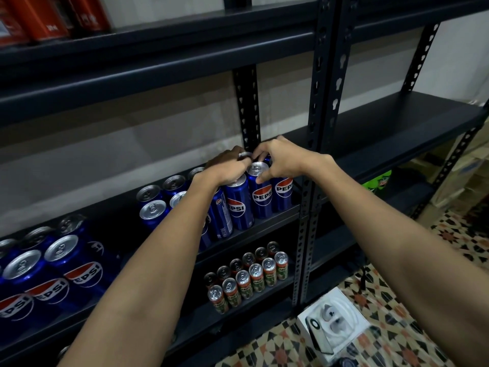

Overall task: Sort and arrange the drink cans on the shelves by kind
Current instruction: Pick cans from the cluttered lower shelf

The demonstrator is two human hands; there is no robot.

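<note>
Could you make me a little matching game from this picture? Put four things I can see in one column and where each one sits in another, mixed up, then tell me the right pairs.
Things:
1. blue Pepsi cans
2. small green-and-red cans
3. red cans
4. white box

Places:
A. on the patterned floor tiles, in front of the rack
B. top shelf, far left corner
C. the shelf where both hands are working
D. the shelf below the hands, standing in two rows

Pairs: 1-C, 2-D, 3-B, 4-A
</note>
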